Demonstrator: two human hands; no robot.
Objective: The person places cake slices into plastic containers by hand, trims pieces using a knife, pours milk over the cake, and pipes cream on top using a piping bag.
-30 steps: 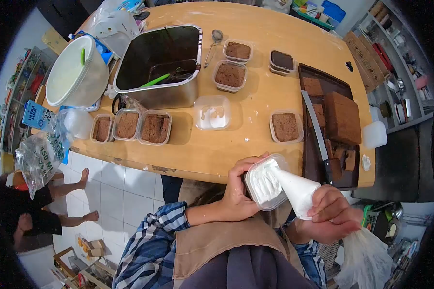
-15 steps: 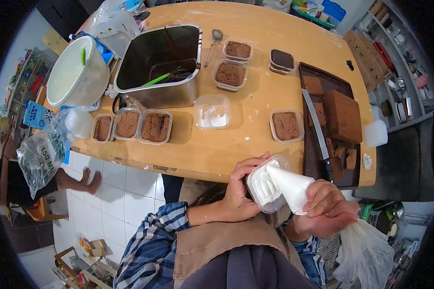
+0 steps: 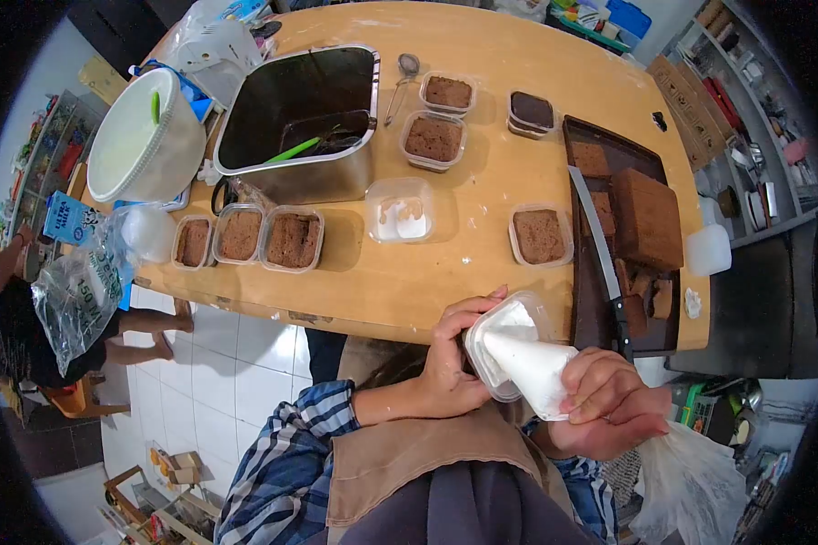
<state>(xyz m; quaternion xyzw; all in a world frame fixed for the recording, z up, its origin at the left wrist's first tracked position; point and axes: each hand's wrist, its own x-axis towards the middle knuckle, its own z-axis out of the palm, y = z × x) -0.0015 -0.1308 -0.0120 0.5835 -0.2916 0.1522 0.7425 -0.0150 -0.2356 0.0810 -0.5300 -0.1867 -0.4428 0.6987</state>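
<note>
My left hand [image 3: 454, 359] is wrapped round a clear plastic tub [image 3: 543, 313], tilted in front of my apron at the table's edge. White cream [image 3: 516, 318] coats the inside of that tub. A piping bag [image 3: 532, 368] full of white cream is squeezed in my right hand [image 3: 604, 400], its tip down inside the tub and its loose plastic end hanging behind the wrist. On the table nearby stands a tub with a brown cake layer [image 3: 540, 236]. Another tub [image 3: 400, 211] holds only a smear of cream.
A baking tray [image 3: 577, 318] on the right carries a chocolate cake block [image 3: 645, 220] and a long knife [image 3: 600, 236]. Left are a metal pan [image 3: 336, 177] with a green-handled tool and a white bucket [image 3: 145, 145]. Several filled tubs stand about. Another person's legs [image 3: 150, 322] show at left.
The piping bag's tip has shifted left and down across the tub, with my right hand following slightly left. The left hand keeps its hold. The other person has moved at the left.
</note>
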